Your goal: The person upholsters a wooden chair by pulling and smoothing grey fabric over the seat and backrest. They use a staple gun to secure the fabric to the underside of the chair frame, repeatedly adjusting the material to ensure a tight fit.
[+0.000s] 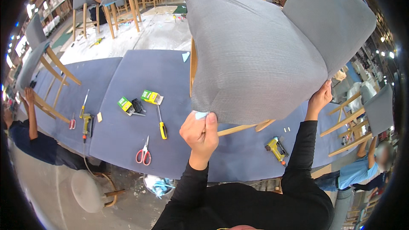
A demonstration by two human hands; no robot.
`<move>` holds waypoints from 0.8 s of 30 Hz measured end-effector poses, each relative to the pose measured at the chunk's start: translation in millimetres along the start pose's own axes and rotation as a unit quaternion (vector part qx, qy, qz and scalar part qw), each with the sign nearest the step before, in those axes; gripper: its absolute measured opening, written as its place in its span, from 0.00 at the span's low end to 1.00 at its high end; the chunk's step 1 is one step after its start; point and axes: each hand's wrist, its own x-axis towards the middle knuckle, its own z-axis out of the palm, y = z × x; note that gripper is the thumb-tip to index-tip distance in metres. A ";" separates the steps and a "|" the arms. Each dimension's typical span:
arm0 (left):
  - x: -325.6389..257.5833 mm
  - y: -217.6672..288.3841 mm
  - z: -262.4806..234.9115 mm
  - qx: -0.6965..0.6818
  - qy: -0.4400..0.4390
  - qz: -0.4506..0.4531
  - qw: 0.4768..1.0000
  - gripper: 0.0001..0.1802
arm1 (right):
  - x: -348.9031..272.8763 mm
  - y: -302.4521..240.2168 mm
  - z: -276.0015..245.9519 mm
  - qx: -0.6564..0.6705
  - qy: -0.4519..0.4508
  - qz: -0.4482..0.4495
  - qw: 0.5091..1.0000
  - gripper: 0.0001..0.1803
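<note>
A grey upholstered chair with wooden legs is tilted up in front of me over the table, its seat facing me and its backrest at the upper right. My left hand is closed at the seat's lower left corner, a small light blue cloth scrap pinched under its thumb. With my right hand I grip the chair where seat and backrest meet; some of those fingers are hidden behind it.
On the blue padded table lie red-handled scissors, a yellow screwdriver, two green-yellow boxes and a staple gun. Another staple gun lies at left. Co-workers handle chairs on both sides. A round stool stands below.
</note>
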 end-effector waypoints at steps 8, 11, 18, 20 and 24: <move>-4.4 -7.8 -4.5 0.109 -0.008 0.019 0.994 0.24 | 4.4 -5.9 4.1 -0.035 0.013 -0.082 0.996 0.23; 3.8 3.7 -8.9 0.179 -0.050 0.037 0.982 0.24 | 8.0 1.9 -1.1 -0.052 0.026 -0.118 0.991 0.24; 60.9 119.9 -18.0 0.311 -0.243 0.186 0.900 0.16 | 12.7 2.2 -0.2 -0.017 0.021 -0.163 0.986 0.23; 81.5 156.9 12.6 0.319 -0.311 0.253 0.859 0.10 | 13.7 0.3 -2.2 -0.007 0.012 -0.157 0.987 0.22; 147.0 164.6 112.9 0.312 -0.421 0.351 0.776 0.26 | 17.8 1.3 -12.4 -0.019 -0.007 -0.138 0.990 0.21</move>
